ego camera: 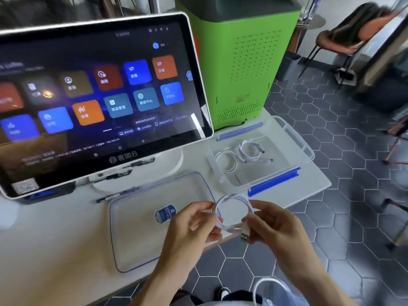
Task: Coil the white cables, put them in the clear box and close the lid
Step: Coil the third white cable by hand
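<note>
Item one: white cable, wound into a small coil and held in the air over the near edge of the bench, between both hands. My left hand has its grip closed on the left side of the coil, fingers pinching the bundled turns so they cannot spring apart. My right hand has its grip closed on the right side, thumb and fingers holding the loose tail near the USB plug, which hangs at the bottom of the loop; I judge this hold is for tucking the end in. Item two: clear box, open, on the far right corner of the bench, blue latches folded out so the mouth is free. Inside it lie two coiled white cables, side by side. Item three: clear lid, flat on the bench just beside the box and below my hands, label up, parked within reach for closing. Item four: another white cable, looping loose over my lap, not yet coiled. Item five: touchscreen terminal and green cabinet, standing behind, apart from the work.
</note>
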